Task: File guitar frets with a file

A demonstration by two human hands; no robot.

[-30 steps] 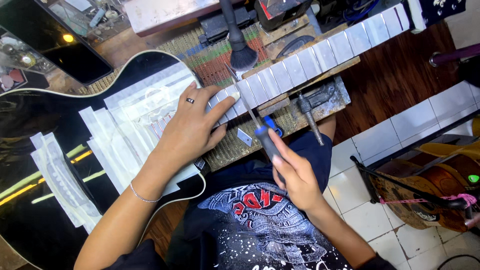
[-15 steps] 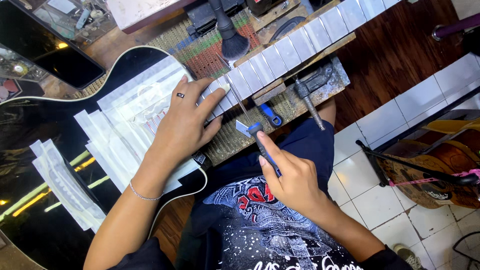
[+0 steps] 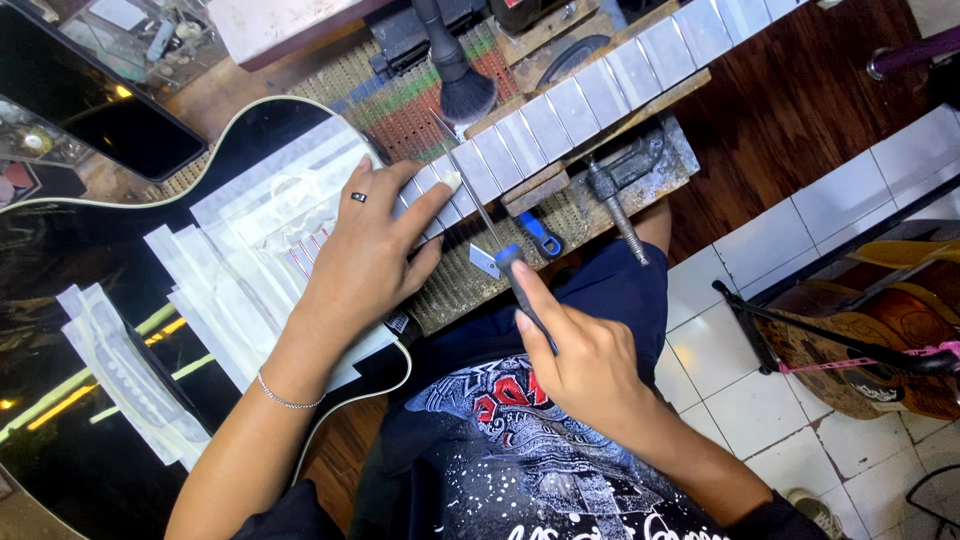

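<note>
Guitar neck (image 3: 590,105), its fingerboard masked in pale tape between the frets, lies slanting across the woven mat (image 3: 450,290) on the bench, running up and right from the black guitar body (image 3: 60,260). The left hand (image 3: 365,255) lies flat and unclenched on the low frets, steadying them, while the right hand (image 3: 585,360) grips a slim blue-handled file (image 3: 500,245) whose thin tip rests on a fret. Fret dressing looks to be the step in hand; the next stroke calls for a light, level push along the fret, clear of the tape.

Left hand (image 3: 365,255) flat, fingers spread, palm down; right hand (image 3: 585,355) curled in grip.
</note>
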